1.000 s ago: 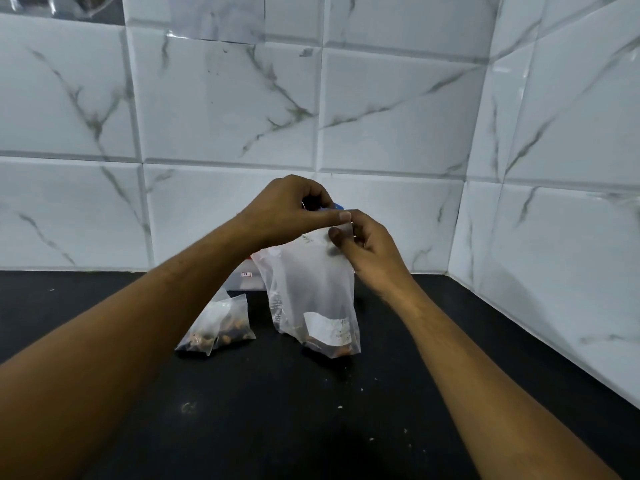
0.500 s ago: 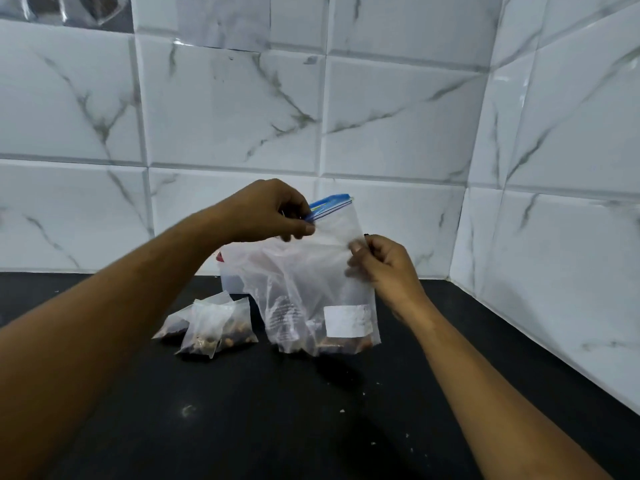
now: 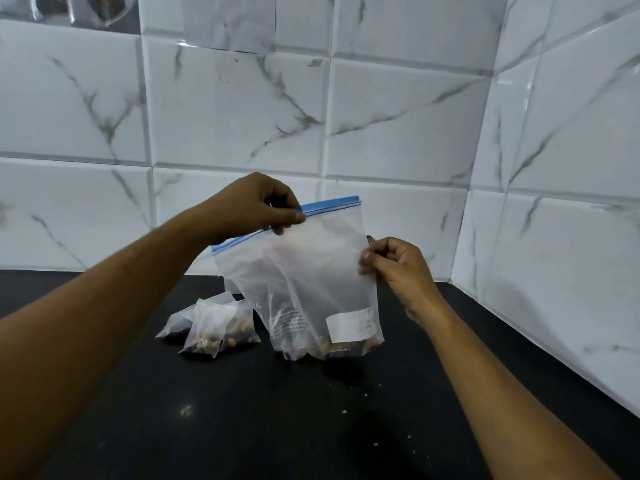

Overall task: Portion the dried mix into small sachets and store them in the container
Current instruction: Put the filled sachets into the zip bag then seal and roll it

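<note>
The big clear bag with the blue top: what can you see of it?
The large clear plastic zip bag is held upright over the black countertop. The left hand pinches its tilted blue zip strip; the right hand pinches its right edge. A white label and brown dried mix sit near the bottom.

Cool, fairly even light from somewhere above washes the white marble tiles (image 3: 398, 116) bright, with small glints of glare along their bevelled edges. The black counter (image 3: 242, 427) stays dim and carries a soft shadow under the zip bag (image 3: 311, 271) I'm holding. The wide lens bows the tile lines near the edges, and my left forearm (image 3: 69, 358) in the corner looks soft.
</note>
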A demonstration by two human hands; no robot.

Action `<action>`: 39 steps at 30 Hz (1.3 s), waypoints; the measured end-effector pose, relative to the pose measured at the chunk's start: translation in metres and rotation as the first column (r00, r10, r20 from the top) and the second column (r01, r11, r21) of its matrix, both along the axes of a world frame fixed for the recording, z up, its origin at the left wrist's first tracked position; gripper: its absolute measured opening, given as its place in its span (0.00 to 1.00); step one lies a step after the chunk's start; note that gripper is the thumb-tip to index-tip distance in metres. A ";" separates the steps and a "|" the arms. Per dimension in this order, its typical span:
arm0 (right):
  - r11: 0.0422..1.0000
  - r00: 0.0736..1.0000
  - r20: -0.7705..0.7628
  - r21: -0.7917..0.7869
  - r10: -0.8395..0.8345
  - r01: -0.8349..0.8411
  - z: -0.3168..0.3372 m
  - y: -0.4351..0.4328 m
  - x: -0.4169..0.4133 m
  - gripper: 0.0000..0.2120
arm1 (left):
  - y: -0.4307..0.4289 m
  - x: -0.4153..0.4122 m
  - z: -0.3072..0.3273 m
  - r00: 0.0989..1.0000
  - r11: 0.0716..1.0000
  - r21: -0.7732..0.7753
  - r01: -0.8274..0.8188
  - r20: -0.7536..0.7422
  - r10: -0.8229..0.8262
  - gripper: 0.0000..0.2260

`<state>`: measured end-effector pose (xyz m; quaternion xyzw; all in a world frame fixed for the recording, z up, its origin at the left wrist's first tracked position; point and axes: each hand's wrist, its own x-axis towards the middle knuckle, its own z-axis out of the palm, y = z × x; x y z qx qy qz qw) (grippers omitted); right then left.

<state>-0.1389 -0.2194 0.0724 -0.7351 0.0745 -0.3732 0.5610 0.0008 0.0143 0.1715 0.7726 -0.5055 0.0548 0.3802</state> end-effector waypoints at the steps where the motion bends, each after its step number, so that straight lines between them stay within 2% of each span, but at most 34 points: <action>1: 0.999 0.999 -0.008 -0.006 0.035 -0.035 0.003 0.004 -0.001 0.10 | -0.002 -0.002 0.000 1.000 1.000 -0.022 0.000 0.012 0.000 0.03; 4: 0.997 0.997 0.004 -0.004 0.081 -0.081 0.019 0.018 0.001 0.23 | -0.012 -0.011 -0.001 0.999 0.999 -0.038 0.018 0.051 -0.016 0.03; 5: 0.998 0.997 0.033 0.007 0.068 -0.068 0.025 0.022 0.003 0.22 | -0.015 -0.013 -0.001 0.996 0.999 -0.041 0.016 0.084 -0.013 0.04; 7: 0.999 0.994 0.103 0.030 0.019 -0.022 0.036 0.026 0.008 0.15 | -0.018 -0.016 -0.001 0.992 0.999 -0.039 0.019 0.122 -0.014 0.05; 9: 0.999 0.987 0.161 0.042 -0.028 0.022 0.042 0.025 0.011 0.09 | -0.016 -0.015 0.000 0.995 1.000 0.016 0.025 0.098 -0.027 0.06; 13: 0.997 0.982 0.184 0.081 -0.035 0.020 0.039 0.016 0.009 0.08 | 0.004 -0.005 0.008 0.998 0.977 0.202 0.063 -0.035 -0.057 0.08; 17: 0.992 0.980 0.190 0.119 -0.054 0.032 0.035 0.008 0.008 0.05 | 0.025 0.005 0.017 0.995 0.955 0.290 0.062 -0.088 -0.038 0.07; 19: 0.992 0.977 0.207 0.127 -0.055 0.029 0.037 0.008 0.007 0.05 | 0.032 0.007 0.023 0.999 0.953 0.302 0.009 -0.034 0.001 0.07; 22: 0.992 0.971 0.232 0.119 -0.057 0.030 0.041 0.006 0.004 0.05 | 0.040 0.013 0.031 0.989 0.963 0.241 -0.118 0.120 0.091 0.07; 28: 0.996 0.963 0.254 0.020 -0.089 0.087 0.044 -0.004 0.002 0.05 | 0.053 0.023 0.040 0.894 0.898 0.280 -0.340 0.393 0.216 0.04; 31: 0.990 0.964 0.235 -0.041 -0.122 0.136 0.044 -0.013 0.001 0.05 | 0.054 0.025 0.037 0.890 0.890 0.299 -0.346 0.405 0.210 0.03; 33: 0.977 0.971 0.178 -0.113 -0.162 0.183 0.043 -0.019 0.001 0.05 | 0.052 0.023 0.029 0.914 0.925 0.235 -0.299 0.348 0.207 0.02; 36: 0.906 0.952 0.116 -0.291 -0.285 0.307 0.046 -0.019 0.004 0.04 | 0.047 0.021 0.017 0.956 0.977 0.046 -0.206 0.220 0.192 0.03; 39: 0.803 0.928 0.178 -0.465 -0.326 0.372 0.055 0.002 0.007 0.07 | 0.040 0.020 0.005 0.991 0.983 -0.141 -0.118 0.038 0.125 0.06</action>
